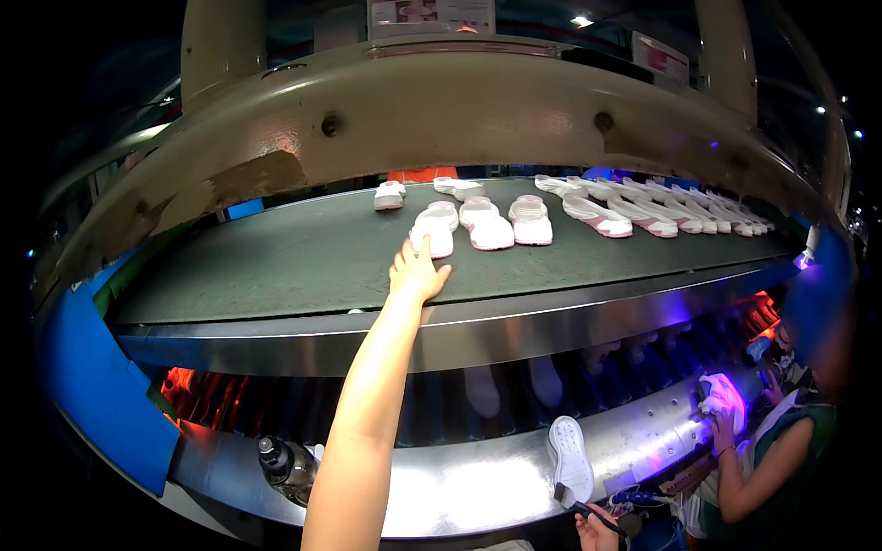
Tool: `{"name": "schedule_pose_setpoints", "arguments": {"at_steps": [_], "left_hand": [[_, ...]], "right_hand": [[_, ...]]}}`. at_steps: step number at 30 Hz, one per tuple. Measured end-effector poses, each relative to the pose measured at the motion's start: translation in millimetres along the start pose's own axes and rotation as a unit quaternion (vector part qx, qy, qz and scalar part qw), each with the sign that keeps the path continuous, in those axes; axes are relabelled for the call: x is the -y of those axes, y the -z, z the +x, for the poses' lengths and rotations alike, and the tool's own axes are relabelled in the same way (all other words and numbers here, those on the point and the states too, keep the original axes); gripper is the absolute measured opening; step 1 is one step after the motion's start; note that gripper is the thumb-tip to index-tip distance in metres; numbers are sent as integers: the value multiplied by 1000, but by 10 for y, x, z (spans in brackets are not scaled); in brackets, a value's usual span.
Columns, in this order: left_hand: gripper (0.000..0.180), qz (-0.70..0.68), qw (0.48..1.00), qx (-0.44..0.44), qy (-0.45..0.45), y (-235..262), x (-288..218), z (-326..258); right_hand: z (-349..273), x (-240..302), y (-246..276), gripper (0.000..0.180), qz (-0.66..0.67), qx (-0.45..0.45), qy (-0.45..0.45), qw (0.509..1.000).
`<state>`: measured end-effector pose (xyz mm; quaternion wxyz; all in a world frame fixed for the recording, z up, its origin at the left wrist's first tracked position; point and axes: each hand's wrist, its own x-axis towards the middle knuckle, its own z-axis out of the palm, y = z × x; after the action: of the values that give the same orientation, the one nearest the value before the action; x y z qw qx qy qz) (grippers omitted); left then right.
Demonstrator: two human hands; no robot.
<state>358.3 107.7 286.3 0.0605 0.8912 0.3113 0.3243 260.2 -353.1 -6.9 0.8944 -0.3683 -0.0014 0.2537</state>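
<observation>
Left hand [420, 274] half-open, fingertips at white shoe [435, 229], firm hold can't tell; careless push could bump adjacent shoe [487, 223]. Right hand [597, 530] curls around brush [579, 504].

No wording legible. White sign [432, 13] with pink pictures, top centre, above beige machine hood [459, 106]: print too small. Second sign [661, 58], white and pink, tilted, upper right above same hood: likewise unreadable. Brown panel [687, 478], lower right near the co-worker [772, 473]: dark lettering, too small.
</observation>
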Motion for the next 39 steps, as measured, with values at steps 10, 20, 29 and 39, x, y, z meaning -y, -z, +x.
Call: {"name": "schedule_pose_setpoints", "arguments": {"at_steps": [10,20,29,39], "left_hand": [[64,40,993,91,70,81,-213,201],[27,-134,987,-72,44,-231,49,433],[23,-150,984,34,-85,-70,-168,373],[24,-237,951,119,-158,107,-417,24]], "right_hand": [[174,-222,91,19,3,-15,-58,998],[208,-356,154,29,16,-10,-104,994],[220,-450,106,29,65,-3,-109,992],[221,-371,75,19,60,-2,-91,994]]}}
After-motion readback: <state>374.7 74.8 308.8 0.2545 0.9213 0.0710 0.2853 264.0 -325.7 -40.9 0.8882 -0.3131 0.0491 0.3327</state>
